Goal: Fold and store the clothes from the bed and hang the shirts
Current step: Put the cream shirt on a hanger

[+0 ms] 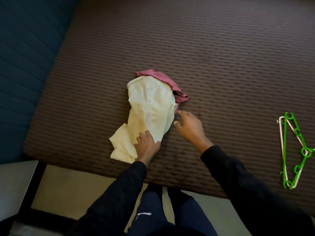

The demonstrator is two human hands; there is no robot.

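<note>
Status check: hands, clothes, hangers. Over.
Left hand on cream garment, right hand open beside it. Pink garment beneath. Hangers unused at right; nothing blocking.
</note>
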